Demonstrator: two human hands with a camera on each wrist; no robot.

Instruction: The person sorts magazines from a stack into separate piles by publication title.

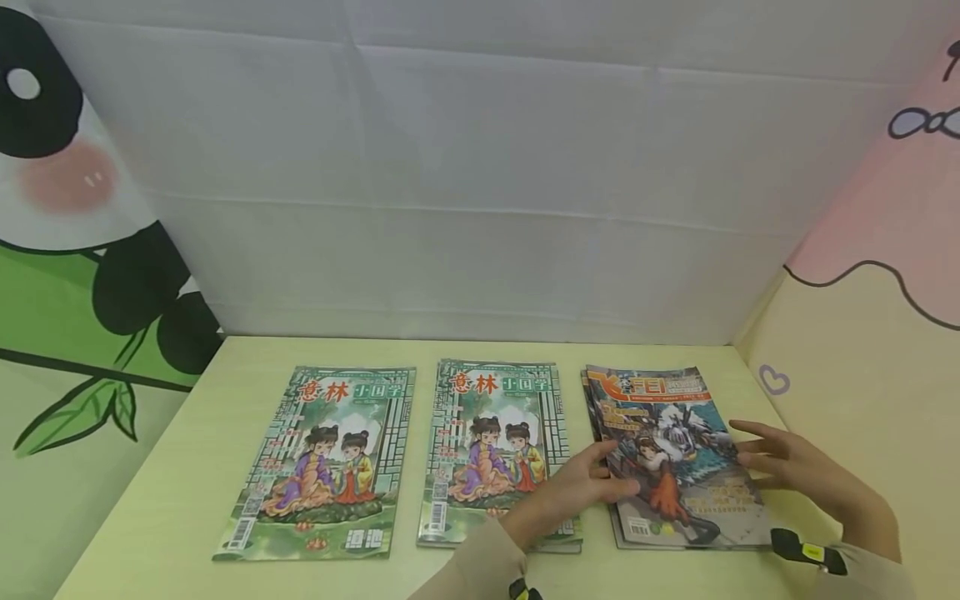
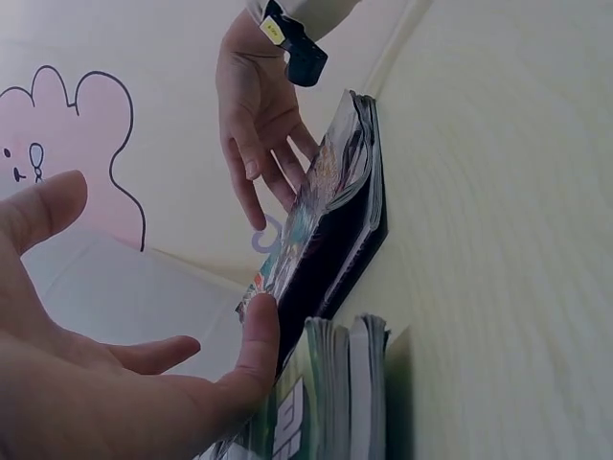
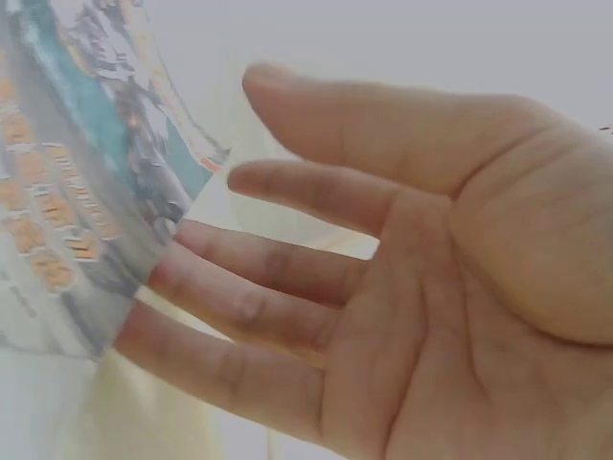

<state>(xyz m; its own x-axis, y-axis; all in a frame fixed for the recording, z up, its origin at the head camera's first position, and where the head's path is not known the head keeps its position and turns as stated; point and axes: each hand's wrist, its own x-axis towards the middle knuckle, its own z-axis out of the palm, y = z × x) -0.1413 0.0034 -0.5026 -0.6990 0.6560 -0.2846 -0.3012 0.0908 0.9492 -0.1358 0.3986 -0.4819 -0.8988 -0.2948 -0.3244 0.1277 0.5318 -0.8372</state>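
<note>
On the right of the table lies a small stack of dark magazines, the top one with an orange title band. My left hand is at the stack's left edge, fingers apart, thumb over the cover; whether it touches cannot be told. Beside the right edge, my right hand has its fingers extended; in the right wrist view the fingertips of the hand meet the magazine's edge. The left wrist view shows the stack's pages slightly parted. Below my left forearm lies a stack of green magazines, partly covered.
Another green magazine with the same cover lies on the left of the pale yellow table. A white sheet rises behind the table's back edge. Walls with painted cartoons stand at both sides.
</note>
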